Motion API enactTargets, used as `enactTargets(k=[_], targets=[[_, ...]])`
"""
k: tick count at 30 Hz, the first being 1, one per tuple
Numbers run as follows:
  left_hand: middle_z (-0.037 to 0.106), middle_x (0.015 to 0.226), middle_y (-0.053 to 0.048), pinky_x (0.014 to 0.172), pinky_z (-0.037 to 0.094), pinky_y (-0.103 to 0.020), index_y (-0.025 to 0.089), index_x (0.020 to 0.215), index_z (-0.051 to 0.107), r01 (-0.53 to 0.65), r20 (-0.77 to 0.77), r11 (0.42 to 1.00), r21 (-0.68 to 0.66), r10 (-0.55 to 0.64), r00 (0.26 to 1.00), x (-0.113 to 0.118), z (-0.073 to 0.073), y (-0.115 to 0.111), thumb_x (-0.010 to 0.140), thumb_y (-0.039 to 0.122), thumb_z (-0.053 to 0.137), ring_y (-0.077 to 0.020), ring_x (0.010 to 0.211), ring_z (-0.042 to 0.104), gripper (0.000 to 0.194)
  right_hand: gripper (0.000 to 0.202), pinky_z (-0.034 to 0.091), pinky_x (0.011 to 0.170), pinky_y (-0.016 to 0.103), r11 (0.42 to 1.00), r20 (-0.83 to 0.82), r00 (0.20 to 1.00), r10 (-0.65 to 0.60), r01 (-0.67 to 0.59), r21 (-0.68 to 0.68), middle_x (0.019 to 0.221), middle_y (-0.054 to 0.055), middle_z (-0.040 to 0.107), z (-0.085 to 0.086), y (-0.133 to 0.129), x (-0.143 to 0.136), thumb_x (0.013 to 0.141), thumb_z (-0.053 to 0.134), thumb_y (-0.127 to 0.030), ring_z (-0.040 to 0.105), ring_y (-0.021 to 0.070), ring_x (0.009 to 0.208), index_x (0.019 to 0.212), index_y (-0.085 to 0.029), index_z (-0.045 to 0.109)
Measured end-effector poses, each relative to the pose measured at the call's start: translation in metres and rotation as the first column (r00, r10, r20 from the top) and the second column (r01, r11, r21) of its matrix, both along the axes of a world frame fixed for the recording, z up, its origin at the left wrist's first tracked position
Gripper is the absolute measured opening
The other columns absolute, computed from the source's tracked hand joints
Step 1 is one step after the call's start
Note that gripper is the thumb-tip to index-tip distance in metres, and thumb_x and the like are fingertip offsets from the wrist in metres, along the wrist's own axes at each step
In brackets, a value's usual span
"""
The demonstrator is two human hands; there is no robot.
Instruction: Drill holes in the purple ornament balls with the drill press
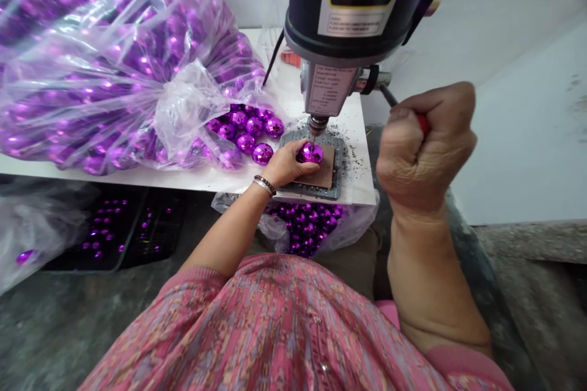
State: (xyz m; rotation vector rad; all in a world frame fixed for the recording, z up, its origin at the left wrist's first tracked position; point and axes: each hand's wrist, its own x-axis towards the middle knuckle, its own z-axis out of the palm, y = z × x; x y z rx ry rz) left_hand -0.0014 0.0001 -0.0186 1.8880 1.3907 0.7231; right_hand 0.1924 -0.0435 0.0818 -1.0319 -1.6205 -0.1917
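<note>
My left hand [291, 164] pinches a shiny purple faceted ball [310, 154] on a brown board [323, 174]. That board lies on the grey base plate [338, 186] of a bench drill press [330, 88]. The thin bit [313, 139] comes down to the top of the ball; whether it has entered the ball I cannot tell. My right hand [424, 146] is wrapped round the drill press lever [389, 96], whose red grip [422, 124] shows between the fingers.
A big clear bag [114, 67] of purple balls fills the table's left side, with several balls [254, 126] spilling from its mouth. Dark shavings [351, 156] dot the white table [362, 186]. Below the front edge hangs an open bag [353, 223] holding many balls. Dark trays [132, 235] stand lower left.
</note>
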Motion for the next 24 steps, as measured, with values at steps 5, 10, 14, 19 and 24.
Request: enactTargets(k=[5, 10, 14, 19, 24], targets=[[0.074, 0.102, -0.005, 0.089, 0.051, -0.033, 0.014, 0.116, 0.070, 0.007, -0.025, 1.000, 0.012, -0.006, 1.000, 0.000, -0.002, 0.001, 0.074, 0.029, 0.079, -0.0231, 0.097, 0.065, 0.045, 0.019, 0.039, 0.066, 0.023, 0.996, -0.012, 0.999, -0.051, 0.051, 0.067, 0.075, -0.001, 0.051, -0.019, 0.001, -0.002, 0.098, 0.041, -0.032, 0.046, 0.0044, 0.068, 0.088, -0.020, 0.053], [0.074, 0.117, -0.009, 0.099, 0.050, -0.036, 0.014, 0.125, 0.069, -0.040, -0.020, 0.999, 0.023, 0.041, 0.999, 0.001, -0.006, 0.001, 0.073, 0.029, 0.081, -0.0260, 0.108, 0.066, 0.055, 0.019, 0.045, 0.069, 0.024, 0.984, -0.071, 0.995, -0.069, 0.080, 0.161, 0.079, -0.001, 0.056, -0.040, 0.008, -0.005, 0.099, 0.040, -0.032, 0.053, 0.0057, 0.072, 0.093, -0.022, 0.055], [0.074, 0.110, -0.007, 0.096, 0.052, -0.036, 0.016, 0.119, 0.071, -0.040, -0.039, 0.998, 0.039, 0.042, 0.998, 0.001, -0.006, 0.000, 0.073, 0.031, 0.082, -0.0260, 0.103, 0.067, 0.049, 0.027, 0.050, 0.072, 0.025, 0.976, -0.069, 0.998, -0.015, 0.030, 0.216, 0.080, 0.001, 0.056, -0.069, 0.023, -0.004, 0.099, 0.041, -0.040, 0.055, 0.0068, 0.075, 0.093, -0.018, 0.055], [0.074, 0.116, -0.008, 0.098, 0.051, -0.037, 0.015, 0.123, 0.069, -0.049, -0.042, 0.998, 0.036, 0.051, 0.998, 0.002, -0.003, -0.003, 0.075, 0.029, 0.080, -0.0267, 0.106, 0.066, 0.051, 0.046, 0.049, 0.073, 0.027, 0.976, -0.053, 0.998, 0.039, -0.027, 0.218, 0.078, 0.003, 0.055, -0.084, 0.032, -0.004, 0.098, 0.035, -0.056, 0.054, 0.0079, 0.075, 0.088, -0.016, 0.053], [0.074, 0.114, -0.007, 0.097, 0.051, -0.034, 0.014, 0.122, 0.068, -0.046, -0.034, 0.999, -0.013, 0.045, 0.998, 0.003, 0.000, -0.004, 0.076, 0.029, 0.078, -0.0242, 0.105, 0.067, 0.049, 0.043, 0.036, 0.062, 0.026, 0.996, -0.103, 0.994, 0.022, -0.013, 0.094, 0.069, 0.001, 0.049, -0.015, 0.025, 0.001, 0.098, 0.036, -0.055, 0.045, 0.0077, 0.062, 0.079, -0.018, 0.048]])
